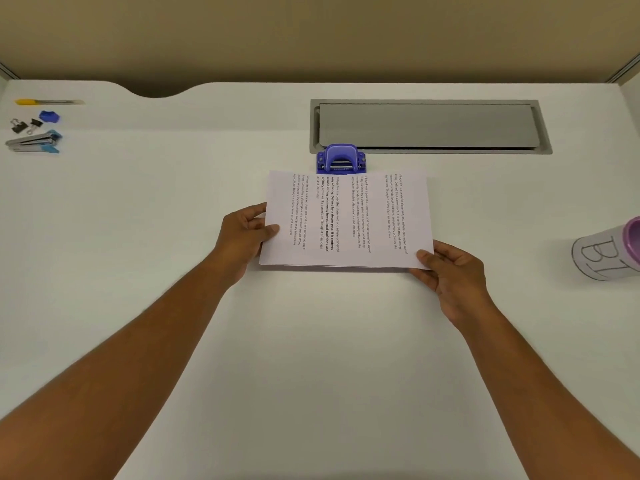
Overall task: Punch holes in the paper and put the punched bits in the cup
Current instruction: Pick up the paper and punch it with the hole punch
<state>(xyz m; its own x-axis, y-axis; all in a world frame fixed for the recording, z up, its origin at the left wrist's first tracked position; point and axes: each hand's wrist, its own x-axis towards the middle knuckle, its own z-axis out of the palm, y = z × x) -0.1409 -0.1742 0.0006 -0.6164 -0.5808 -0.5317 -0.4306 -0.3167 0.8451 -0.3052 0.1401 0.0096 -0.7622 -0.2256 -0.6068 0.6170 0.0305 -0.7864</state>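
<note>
A printed sheet of paper lies sideways over the middle of the white desk, its far edge at the mouth of a blue hole punch. My left hand pinches the paper's left edge, thumb on top. My right hand grips the near right corner. A white cup with a purple rim and marker letters lies on its side at the right edge of the view, partly cut off.
A grey metal cable flap is set into the desk just behind the punch. At the far left lie a stapler, two binder clips, a small blue object and a yellow-handled knife. A beige partition backs the desk.
</note>
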